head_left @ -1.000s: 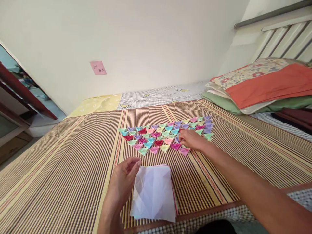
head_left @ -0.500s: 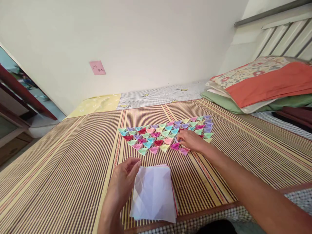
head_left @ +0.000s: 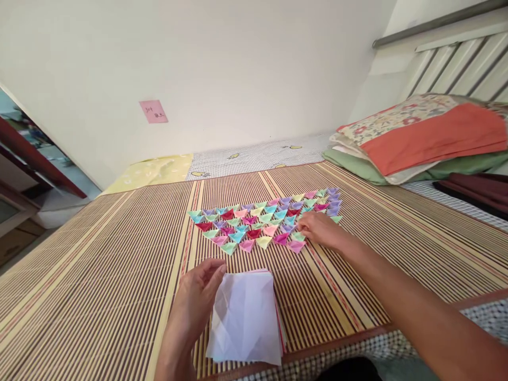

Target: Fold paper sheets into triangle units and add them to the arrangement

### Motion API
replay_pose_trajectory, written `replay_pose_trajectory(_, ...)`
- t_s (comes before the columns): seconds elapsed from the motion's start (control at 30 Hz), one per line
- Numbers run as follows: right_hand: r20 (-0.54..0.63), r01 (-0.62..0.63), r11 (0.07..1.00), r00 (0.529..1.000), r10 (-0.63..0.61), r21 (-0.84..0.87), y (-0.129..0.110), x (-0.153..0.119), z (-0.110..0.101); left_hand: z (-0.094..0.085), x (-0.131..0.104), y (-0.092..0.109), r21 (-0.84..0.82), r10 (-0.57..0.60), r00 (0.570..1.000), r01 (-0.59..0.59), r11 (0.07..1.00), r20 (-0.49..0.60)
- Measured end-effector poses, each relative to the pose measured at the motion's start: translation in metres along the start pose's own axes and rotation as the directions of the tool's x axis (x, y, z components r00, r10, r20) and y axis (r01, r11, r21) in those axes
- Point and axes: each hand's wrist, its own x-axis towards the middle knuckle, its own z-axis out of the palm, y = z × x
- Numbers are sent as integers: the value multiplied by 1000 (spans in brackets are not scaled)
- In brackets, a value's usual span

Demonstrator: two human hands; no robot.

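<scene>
Rows of small folded paper triangles point(head_left: 264, 242) in many colours lie on the striped bamboo mat point(head_left: 119, 275). My right hand point(head_left: 321, 228) reaches over the right part of these rows. Its fingers are drawn together low among the pieces, and whatever they pinch is hidden. Closer to me, a stack of square paper sheets point(head_left: 246, 317) lies flat, a creased pale lilac sheet on top. Beside its upper left corner is my left hand point(head_left: 200, 288), fingers curled and thumb close to the fingertips, with nothing visible between them.
Folded bedding point(head_left: 432, 132) in red, floral and green is piled at the right, near dark folded cloth point(head_left: 476, 193). A white wall point(head_left: 254, 69) with a pink paper note point(head_left: 154, 111) rises behind the mat. A doorway point(head_left: 47, 143) opens at the far left.
My right hand has shifted slightly right across the paper triangles, uncovering a few of them. My left hand keeps its place by the stack. The whole view has drifted a little.
</scene>
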Motion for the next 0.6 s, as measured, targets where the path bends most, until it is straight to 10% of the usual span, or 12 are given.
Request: replay_pose_trajectory(0.6,6,-6,998,1000,6,-63,-14,14,15,1,0,-2,-1,-4,1000,4,1000,-3)
